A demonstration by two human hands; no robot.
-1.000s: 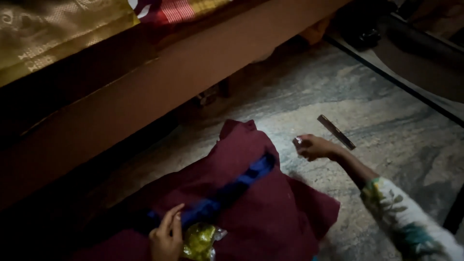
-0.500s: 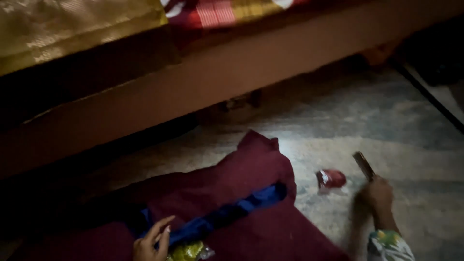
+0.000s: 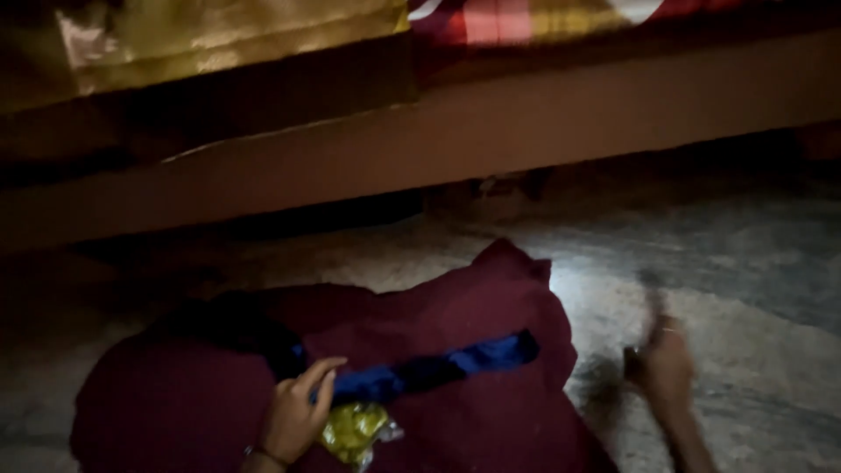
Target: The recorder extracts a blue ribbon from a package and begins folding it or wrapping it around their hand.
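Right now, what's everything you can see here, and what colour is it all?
cloth: one, maroon, spread on the floor
band: one, blue, lying across the cloth
wrapper: one, yellow and shiny, on the cloth by the left hand
bed frame: one, brown wood, across the top
cover: one, gold, hanging over the frame at upper left
blanket: one, red check, on the bed at upper right
floor: grey stone, under everything
left hand: one, resting on the cloth, fingers at the band
right hand: one, blurred, on the floor right of the cloth; what it grips is unclear
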